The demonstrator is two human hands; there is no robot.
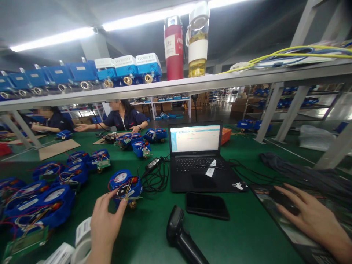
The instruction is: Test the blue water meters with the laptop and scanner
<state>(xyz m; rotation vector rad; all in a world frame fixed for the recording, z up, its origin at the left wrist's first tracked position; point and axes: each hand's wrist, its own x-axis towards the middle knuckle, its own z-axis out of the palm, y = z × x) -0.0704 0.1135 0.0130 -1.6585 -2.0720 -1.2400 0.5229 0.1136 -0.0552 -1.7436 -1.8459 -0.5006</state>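
left hand (106,223) fingers spread open, tips touching the blue water meter (125,185), right hand (310,216) fingers draped loosely over the black mouse (283,200), scanner (181,234) on the tabletop (242,234) between both

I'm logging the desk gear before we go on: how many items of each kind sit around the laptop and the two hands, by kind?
Laptop: 1
Phone: 1
Barcode scanner: 1
Computer mouse under right hand: 1
Blue water meter at left hand: 1
Power adapter: 1
Total: 6

Blue meter (125,185); green table (154,227); black mouse (283,201).
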